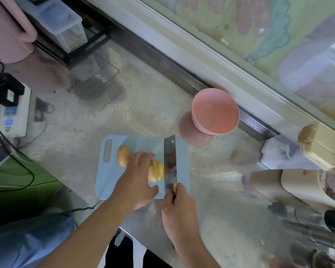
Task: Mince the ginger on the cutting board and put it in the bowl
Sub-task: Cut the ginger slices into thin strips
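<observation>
Here's the pale patterned table point(143, 105), and on it the blue cutting board point(108, 182) with its handle slot off to the left. Beyond the board's far right corner, close by but not touching, stands the pink bowl point(216, 112), nothing in it yet.

On the board, the cleaver point(170, 161) stands edge-down, blade running away from the person, hard against the sliced end of the ginger point(156, 171). You can see slices fanned there already, so this looks like the slicing stage, with the mincing proper yet to come. A second yellow lump point(123, 156) sits uncut near the handle slot.

The left hand point(137, 176) lies over the ginger, fingers point(143, 157) bent down on top of it, pinning it in place. The right hand point(179, 207) is wrapped round the cleaver's handle, right up at the blade's heel.

To do this well, I'd say: keep those left fingertips tucked back from the blade, which is very close, make thin even cuts, and walk the holding hand leftward as the piece shortens. Then stack, cross-cut, and rock.
</observation>
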Available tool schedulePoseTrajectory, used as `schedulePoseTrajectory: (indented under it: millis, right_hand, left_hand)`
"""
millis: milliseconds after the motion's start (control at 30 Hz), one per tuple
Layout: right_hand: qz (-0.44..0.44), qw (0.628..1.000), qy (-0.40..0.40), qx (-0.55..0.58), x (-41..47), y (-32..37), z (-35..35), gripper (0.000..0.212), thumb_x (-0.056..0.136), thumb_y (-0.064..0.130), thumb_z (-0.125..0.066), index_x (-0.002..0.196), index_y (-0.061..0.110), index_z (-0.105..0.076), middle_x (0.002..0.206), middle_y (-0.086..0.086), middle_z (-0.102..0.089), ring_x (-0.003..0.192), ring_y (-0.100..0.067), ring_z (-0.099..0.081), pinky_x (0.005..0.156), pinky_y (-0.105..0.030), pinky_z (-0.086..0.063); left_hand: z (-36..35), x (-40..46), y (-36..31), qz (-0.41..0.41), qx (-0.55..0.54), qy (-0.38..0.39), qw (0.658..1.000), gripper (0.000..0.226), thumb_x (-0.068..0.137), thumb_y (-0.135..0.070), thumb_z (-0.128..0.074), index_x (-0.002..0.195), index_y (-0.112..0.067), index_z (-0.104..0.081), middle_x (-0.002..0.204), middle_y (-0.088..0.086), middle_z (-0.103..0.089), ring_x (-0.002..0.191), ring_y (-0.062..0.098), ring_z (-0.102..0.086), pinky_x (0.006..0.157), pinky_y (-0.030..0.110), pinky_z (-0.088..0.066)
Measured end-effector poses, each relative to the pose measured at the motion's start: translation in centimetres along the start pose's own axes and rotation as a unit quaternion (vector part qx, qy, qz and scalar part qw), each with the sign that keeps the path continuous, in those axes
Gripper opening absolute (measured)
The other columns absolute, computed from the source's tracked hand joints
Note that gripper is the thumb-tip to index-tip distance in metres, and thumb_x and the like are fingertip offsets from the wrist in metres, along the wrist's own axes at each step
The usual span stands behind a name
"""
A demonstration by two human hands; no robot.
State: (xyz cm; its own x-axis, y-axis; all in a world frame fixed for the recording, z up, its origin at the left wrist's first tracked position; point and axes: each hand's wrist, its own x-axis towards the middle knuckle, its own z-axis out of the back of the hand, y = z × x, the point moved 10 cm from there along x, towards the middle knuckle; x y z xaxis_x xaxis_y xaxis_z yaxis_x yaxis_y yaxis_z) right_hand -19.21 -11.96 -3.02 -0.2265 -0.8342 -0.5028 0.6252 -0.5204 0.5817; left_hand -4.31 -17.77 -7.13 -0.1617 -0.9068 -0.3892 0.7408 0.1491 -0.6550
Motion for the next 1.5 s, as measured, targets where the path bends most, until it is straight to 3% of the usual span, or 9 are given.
schedulePoseTrajectory:
  millis: [100,300,500,567,633,733,900,1167,1500]
  right_hand:
    - [0.000,1.000,-0.001,0.000,0.0,-0.2,0.1,0.027,0.100,0.025,-0.044,0.074,0.022,-0.040,0.059,0.004,-0.050,0.050,-0.013,-0.043,0.047,-0.026,-0.030]
    - [-0.001,1.000,0.003,-0.007,0.1,-0.4,0.0,0.024,0.099,0.024,-0.042,0.076,0.021,-0.040,0.061,0.002,-0.051,0.050,-0.014,-0.043,0.048,-0.028,-0.032]
    - [0.017,1.000,0.017,-0.013,-0.5,0.4,-0.2,0.026,0.100,0.023,-0.042,0.075,0.022,-0.037,0.058,0.003,-0.048,0.047,-0.014,-0.042,0.046,-0.026,-0.029]
    - [0.017,1.000,0.023,-0.013,-0.6,0.5,-0.5,0.026,0.099,0.021,-0.042,0.075,0.020,-0.035,0.057,0.002,-0.045,0.047,-0.015,-0.040,0.046,-0.028,-0.028]
    - [0.016,0.999,0.030,-0.023,-0.8,0.5,-1.0,0.026,0.099,0.019,-0.042,0.074,0.019,-0.034,0.057,0.000,-0.044,0.048,-0.017,-0.038,0.047,-0.030,-0.026]
    - [0.014,0.999,0.035,-0.035,-0.9,0.4,-1.5,0.027,0.099,0.020,-0.042,0.074,0.023,-0.032,0.059,-0.001,-0.046,0.051,-0.019,-0.040,0.047,-0.031,-0.025]
    - [0.020,0.998,0.042,-0.048,-1.1,0.7,-2.0,0.025,0.099,0.020,-0.042,0.076,0.022,-0.034,0.062,-0.003,-0.050,0.052,-0.019,-0.044,0.046,-0.032,-0.028]
    - [0.016,0.997,0.050,-0.060,-0.9,0.6,-2.9,0.023,0.098,0.018,-0.041,0.078,0.026,-0.034,0.064,-0.003,-0.052,0.054,-0.019,-0.045,0.046,-0.031,-0.028]
    - [0.006,0.996,0.060,-0.066,-0.8,0.7,-3.2,0.014,0.099,0.020,-0.038,0.084,0.023,-0.039,0.069,-0.005,-0.058,0.057,-0.021,-0.051,0.048,-0.031,-0.030]
  left_hand:
    - [-0.5,0.0,-0.1,-0.036,0.036,-0.015,0.999,0.095,0.081,-0.037,-0.086,0.158,-0.027,-0.030,0.154,-0.013,-0.026,0.136,0.014,-0.035,0.097,0.031,-0.051]
    - [0.0,0.7,-0.6,-0.089,0.043,-0.062,0.993,0.061,0.084,-0.028,-0.085,0.137,-0.022,-0.056,0.134,-0.010,-0.048,0.115,0.019,-0.053,0.082,0.030,-0.053]
    - [-0.1,0.0,0.9,-0.047,-0.018,-0.048,0.998,0.071,0.084,-0.029,-0.082,0.144,-0.028,-0.043,0.140,-0.017,-0.038,0.119,0.006,-0.052,0.088,0.031,-0.056]
    - [0.4,-0.5,1.9,0.007,-0.085,-0.065,0.994,0.057,0.091,-0.024,-0.074,0.139,-0.028,-0.044,0.133,-0.019,-0.040,0.105,-0.002,-0.057,0.083,0.029,-0.055]
    - [1.0,-1.1,2.2,0.034,-0.123,-0.103,0.987,0.035,0.097,-0.024,-0.067,0.128,-0.026,-0.050,0.118,-0.018,-0.049,0.095,-0.009,-0.058,0.075,0.017,-0.049]
    - [1.4,-1.4,2.3,0.052,-0.151,-0.147,0.976,0.011,0.099,-0.027,-0.066,0.105,-0.025,-0.057,0.095,-0.016,-0.060,0.089,-0.002,-0.058,0.069,0.015,-0.044]
    - [1.0,-1.7,2.8,0.096,-0.185,-0.145,0.967,0.012,0.099,-0.025,-0.067,0.092,-0.028,-0.057,0.083,-0.009,-0.066,0.078,0.008,-0.063,0.072,0.027,-0.054]
    - [0.4,-1.6,2.9,0.112,-0.172,-0.125,0.971,0.011,0.099,-0.022,-0.065,0.092,-0.026,-0.057,0.083,-0.009,-0.065,0.074,0.006,-0.060,0.062,0.013,-0.044]
    - [0.4,-1.3,2.8,0.110,-0.169,-0.126,0.971,0.010,0.099,-0.019,-0.065,0.092,-0.026,-0.060,0.080,-0.010,-0.066,0.071,0.007,-0.059,0.063,0.020,-0.045]
